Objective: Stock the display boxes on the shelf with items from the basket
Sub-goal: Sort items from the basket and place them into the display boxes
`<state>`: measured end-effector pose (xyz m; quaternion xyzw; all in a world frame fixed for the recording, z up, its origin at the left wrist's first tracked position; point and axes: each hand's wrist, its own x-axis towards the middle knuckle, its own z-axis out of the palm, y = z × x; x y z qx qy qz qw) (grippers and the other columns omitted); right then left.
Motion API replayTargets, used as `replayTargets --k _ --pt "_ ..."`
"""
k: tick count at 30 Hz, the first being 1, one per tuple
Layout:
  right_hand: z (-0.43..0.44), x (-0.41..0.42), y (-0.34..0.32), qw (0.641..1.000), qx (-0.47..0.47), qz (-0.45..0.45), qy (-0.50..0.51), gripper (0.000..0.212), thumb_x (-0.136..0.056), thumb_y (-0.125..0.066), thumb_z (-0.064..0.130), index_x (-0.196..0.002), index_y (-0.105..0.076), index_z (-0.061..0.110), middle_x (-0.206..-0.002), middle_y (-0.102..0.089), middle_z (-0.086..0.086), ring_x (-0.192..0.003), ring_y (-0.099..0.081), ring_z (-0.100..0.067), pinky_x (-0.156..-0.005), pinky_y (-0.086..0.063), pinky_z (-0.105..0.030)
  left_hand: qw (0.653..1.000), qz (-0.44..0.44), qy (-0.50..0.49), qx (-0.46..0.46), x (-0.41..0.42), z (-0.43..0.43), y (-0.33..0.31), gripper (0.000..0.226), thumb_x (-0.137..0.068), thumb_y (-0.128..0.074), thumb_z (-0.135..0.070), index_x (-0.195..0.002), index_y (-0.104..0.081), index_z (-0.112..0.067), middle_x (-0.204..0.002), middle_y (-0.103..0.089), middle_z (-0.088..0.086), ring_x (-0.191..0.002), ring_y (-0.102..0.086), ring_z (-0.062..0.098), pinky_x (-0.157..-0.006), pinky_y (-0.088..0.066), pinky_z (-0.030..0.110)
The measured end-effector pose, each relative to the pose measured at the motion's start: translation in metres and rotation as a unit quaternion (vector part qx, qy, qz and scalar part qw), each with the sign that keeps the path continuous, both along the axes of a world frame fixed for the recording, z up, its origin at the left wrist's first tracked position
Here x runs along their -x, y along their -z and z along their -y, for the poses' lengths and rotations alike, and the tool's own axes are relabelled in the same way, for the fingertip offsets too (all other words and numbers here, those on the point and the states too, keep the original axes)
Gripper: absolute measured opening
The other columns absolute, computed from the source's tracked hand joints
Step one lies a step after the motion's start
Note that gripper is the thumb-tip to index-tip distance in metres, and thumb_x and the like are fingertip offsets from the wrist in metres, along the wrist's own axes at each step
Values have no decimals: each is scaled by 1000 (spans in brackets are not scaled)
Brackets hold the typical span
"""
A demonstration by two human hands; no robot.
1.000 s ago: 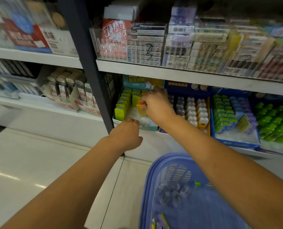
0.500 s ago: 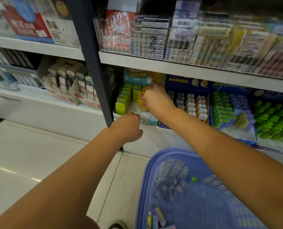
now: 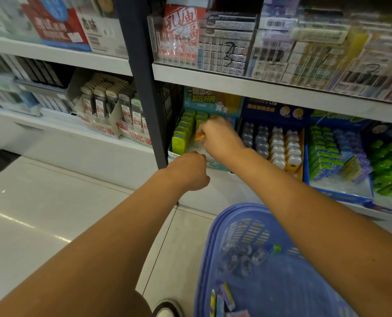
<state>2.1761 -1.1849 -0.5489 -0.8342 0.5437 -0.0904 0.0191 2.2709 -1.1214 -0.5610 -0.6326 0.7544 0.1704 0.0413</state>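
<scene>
– On the lower shelf, at its left end: where is the right hand [image 3: 220, 138]?
– Inside the teal display box [image 3: 215, 167], knuckles up, fingers bunched and pinching an orange item [image 3: 199, 136] at their tips.
– Which way does that piece lie?
– Only one end shows. It pokes out of the fingers to the left, towards the green items [image 3: 181, 136], and slants a little downward there. The hand covers the rest, so I cannot tell its full long axis.
– And the green ones?
– They stand on edge in two rows that run from the front of the box to its back. The orange end is just beside the right-hand row.
– The left hand [image 3: 190, 170]?
– Lower, at the front wall of the same box, with its back towards the camera and its fingers curled under. I cannot tell whether they grip anything.
– The basket [image 3: 210, 248]?
– Blue, below the right forearm, with clear-wrapped pieces and a few coloured ones lying in it.
– What is next to the teal box?
– A blue display box [image 3: 270, 108] just to its right, with pale items in rows.
</scene>
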Motion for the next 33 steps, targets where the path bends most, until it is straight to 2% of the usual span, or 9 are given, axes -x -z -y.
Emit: replayTargets --k 5,11,15,20,23,26,27,29,33 --pt "3 24 1 995 16 91 40 19 -90 -56 13 -103 -65 3 -103 -65 -18 -95 -60 -33 -81 -50 -36 1000 -3 -1 -3 -1 1 -1 53 -92 -54 -29 -140 -41 -10 -140 -46 9 -124 -47 26 -97 -43 36" --pt "2 37 18 996 34 83 -28 23 -90 -59 14 -109 -67 5 -110 -62 -17 -110 -47 -31 -86 -35 -32 1000 10 -6 2 3 3 0 45 -92 -54 -28 -133 -48 -11 -131 -53 9 -115 -53 25 -84 -44 30" --pt "6 29 26 974 23 220 42 16 -94 -53 17 -100 -62 5 -109 -49 -7 -101 -54 -26 -90 -44 -37 1000 13 -5 -5 4 4 2 44 -91 -55 -28 -131 -48 -11 -129 -53 9 -113 -54 25 -80 -43 29" --pt "2 31 21 994 42 87 48 37 -100 -41 30 -130 -50 10 -140 -38 -12 -121 -40 -34 -101 -30 -35 1000 8 2 -3 0 -2 -1 50 -91 -56 -30 -135 -44 -9 -135 -50 10 -120 -50 27 -94 -45 36" --pt "-18 43 8 999 49 14 15 44 -99 -43 29 -139 -43 12 -149 -28 -13 -131 -30 -35 -106 -27 -41 996 -2 11 85 4 -14 -6 43 -92 -54 -26 -130 -49 -6 -131 -52 12 -115 -53 28 -90 -46 37" --pt "-64 77 12 993 70 98 8 31 -95 -51 28 -120 -57 10 -124 -50 -14 -103 -52 -30 -82 -46 -40 978 -80 34 190 17 -33 -11 26 -94 -49 -19 -110 -62 -3 -112 -61 17 -100 -58 32 -83 -48 41" --pt "-83 93 20 988 52 141 21 23 -94 -53 28 -107 -61 11 -110 -57 -12 -90 -56 -28 -73 -47 -38 975 -103 49 191 23 -43 -11 24 -94 -48 -18 -103 -63 -2 -104 -63 18 -93 -59 33 -79 -48 43" --pt "-119 123 45 985 -46 154 62 16 -90 -60 30 -90 -64 15 -91 -65 -8 -82 -60 -25 -70 -46 -34 976 -126 92 150 40 -64 -1 21 -93 -48 -18 -95 -63 -3 -95 -63 18 -87 -59 35 -76 -47 45" --pt "-177 162 127 936 -346 22 62 31 -83 -68 29 -110 -64 14 -112 -66 -7 -102 -60 -22 -80 -44 -28 982 -53 175 -40 82 -107 48 24 -93 -49 -18 -112 -61 -9 -114 -62 14 -105 -58 31 -86 -47 39"
